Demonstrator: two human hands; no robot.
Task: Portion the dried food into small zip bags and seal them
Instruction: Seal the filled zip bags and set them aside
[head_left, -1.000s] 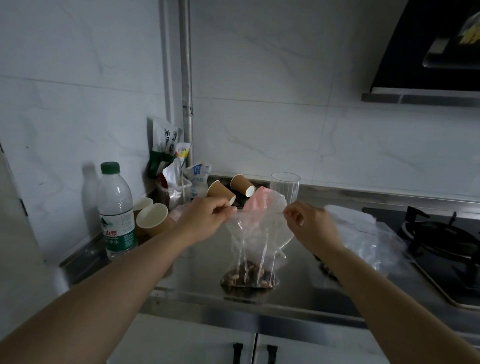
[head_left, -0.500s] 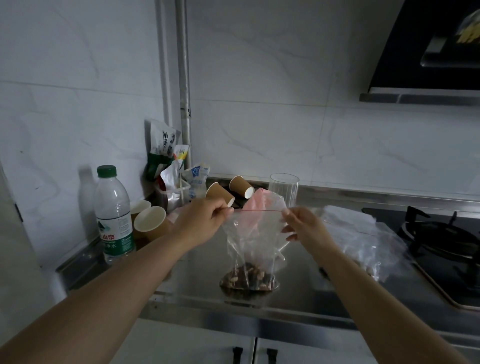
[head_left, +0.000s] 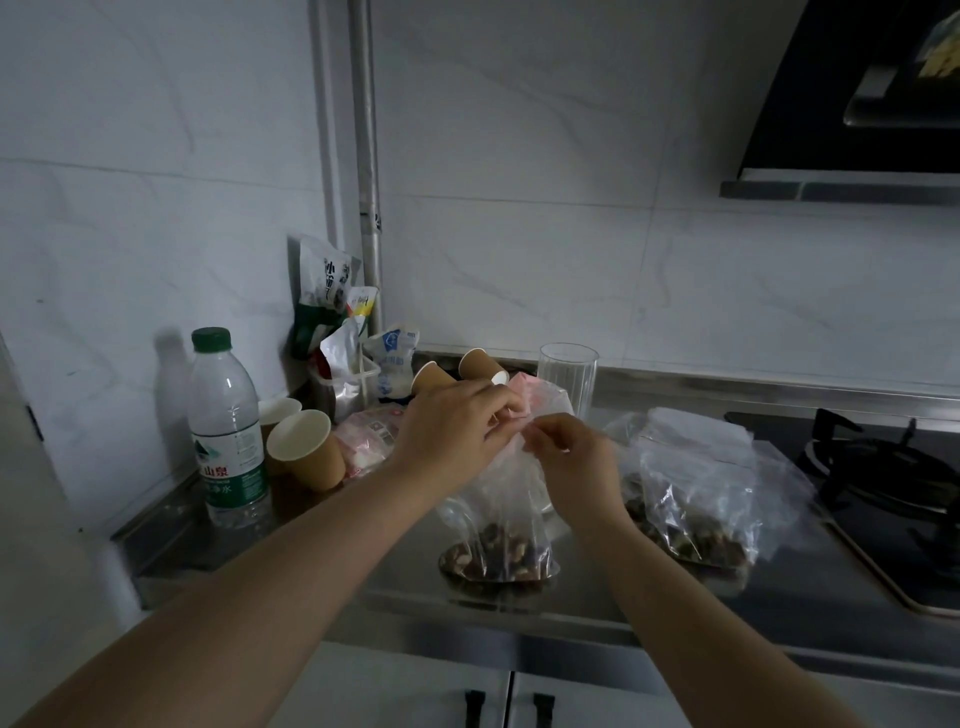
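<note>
Left hand (head_left: 447, 431) and right hand (head_left: 566, 462) both pinch the top edge of a small bag (head_left: 498, 519), fingers (head_left: 540, 431) closed on the zip strip. The bag hangs below the fingers, its base on the worktop (head_left: 363, 571), a portion of dried food (head_left: 498, 558) inside. Judged: filled, sealing under way. To the right of the fingers lie further bags (head_left: 696, 499) holding food; whether sealed cannot be told. Left of the fingers, the bottle (head_left: 228, 431) label reads "山泉"; a packet (head_left: 327, 280) reads "小".
</note>
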